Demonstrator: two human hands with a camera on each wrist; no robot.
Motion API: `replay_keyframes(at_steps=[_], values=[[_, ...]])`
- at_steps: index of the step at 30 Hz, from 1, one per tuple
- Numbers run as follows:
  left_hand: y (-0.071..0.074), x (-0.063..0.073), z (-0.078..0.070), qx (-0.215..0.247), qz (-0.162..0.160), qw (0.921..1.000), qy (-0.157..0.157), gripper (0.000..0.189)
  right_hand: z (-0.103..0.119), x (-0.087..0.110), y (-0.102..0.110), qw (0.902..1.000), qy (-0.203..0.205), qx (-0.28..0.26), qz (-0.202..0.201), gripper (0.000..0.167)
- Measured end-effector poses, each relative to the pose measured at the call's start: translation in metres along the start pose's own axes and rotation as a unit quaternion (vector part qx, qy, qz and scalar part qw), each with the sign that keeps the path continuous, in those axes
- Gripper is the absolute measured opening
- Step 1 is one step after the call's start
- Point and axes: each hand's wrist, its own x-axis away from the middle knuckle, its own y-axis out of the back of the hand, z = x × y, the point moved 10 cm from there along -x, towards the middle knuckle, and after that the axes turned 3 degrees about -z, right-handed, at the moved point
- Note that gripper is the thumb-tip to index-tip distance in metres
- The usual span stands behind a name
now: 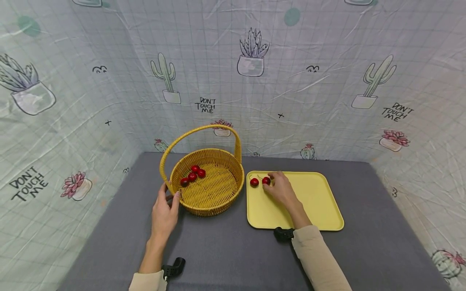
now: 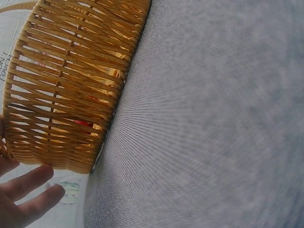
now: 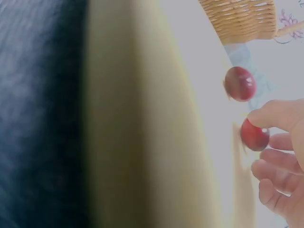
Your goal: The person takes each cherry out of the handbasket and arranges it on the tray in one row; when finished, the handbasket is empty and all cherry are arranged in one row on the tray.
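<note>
A yellow woven basket (image 1: 207,210) with a tall arched handle holds several red cherries (image 1: 192,176) toward its left side. My left hand (image 1: 165,212) grips the basket's left rim near the foot of the handle; in the left wrist view some of its fingers (image 2: 35,183) are spread beside the weave. Over the left part of a yellow tray (image 1: 313,202), my right hand (image 1: 284,192) pinches a stemmed cherry (image 3: 255,135) between thumb and index finger. Another cherry (image 1: 254,182) lies just left of it on the tray.
Basket and tray stand side by side on a grey tabletop (image 1: 225,254), with a narrow gap between them. Behind and at both sides hangs a pale cloth (image 1: 276,93) printed with cacti and lettering.
</note>
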Motion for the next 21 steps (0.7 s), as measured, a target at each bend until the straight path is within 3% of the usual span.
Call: replay_keyframes(at_steps=[8, 21], values=[[0.001, -0.001, 0.002, 0.004, -0.003, 1.0000, -0.002, 0.062, 0.024, -0.004, 0.015, 0.9993, 0.023, -0.023, -0.018, 0.054], [-0.002, -0.002, 0.004, 0.002, 0.001, 1.0000, 0.003, 0.063, 0.108, -0.005, 0.031, 0.9932, 0.103, -0.033, -0.041, 0.050]])
